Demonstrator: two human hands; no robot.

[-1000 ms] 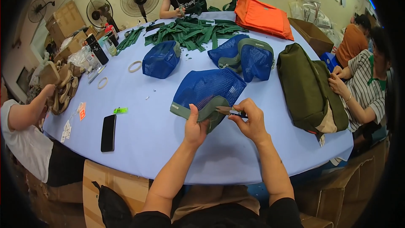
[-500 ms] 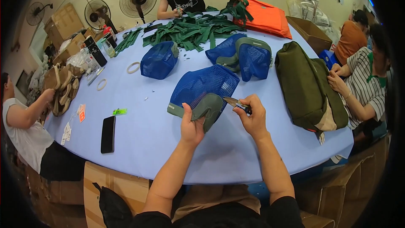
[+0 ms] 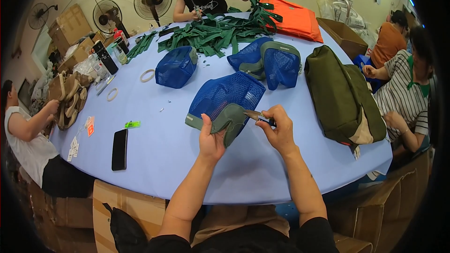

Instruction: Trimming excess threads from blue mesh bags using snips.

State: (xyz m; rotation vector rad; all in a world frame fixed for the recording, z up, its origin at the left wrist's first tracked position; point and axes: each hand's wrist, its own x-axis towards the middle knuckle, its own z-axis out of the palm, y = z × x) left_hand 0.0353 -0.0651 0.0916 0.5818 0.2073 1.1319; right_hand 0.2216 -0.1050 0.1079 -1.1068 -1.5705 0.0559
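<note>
A blue mesh pouch (image 3: 224,93) with grey-green fabric trim lies tilted before me over the table. My left hand (image 3: 213,141) grips its trim from below, thumb up along the near side and the other fingers hidden behind the fabric. In my right hand (image 3: 280,130) is a pair of thread snips (image 3: 254,114), its metal blades pointing left at the edge of the trim. A fine loose thread shows on the grey-green fabric near the blades. Past the pouch lie other blue mesh pouches, one (image 3: 176,67) at the left and two overlapping ones (image 3: 280,65) at the right.
An olive bag (image 3: 341,96) lies at right, a black phone (image 3: 120,150) and green lighter-like item (image 3: 132,124) at left. Green straps (image 3: 211,35) and an orange bag (image 3: 293,18) cover the far side. Co-workers sit around the pale blue table (image 3: 154,159).
My right hand has moved slightly left, bringing the snips' tips over the trim. The far co-worker's hand has let go of the green straps; the right co-worker's hands have moved apart, off the olive bag.
</note>
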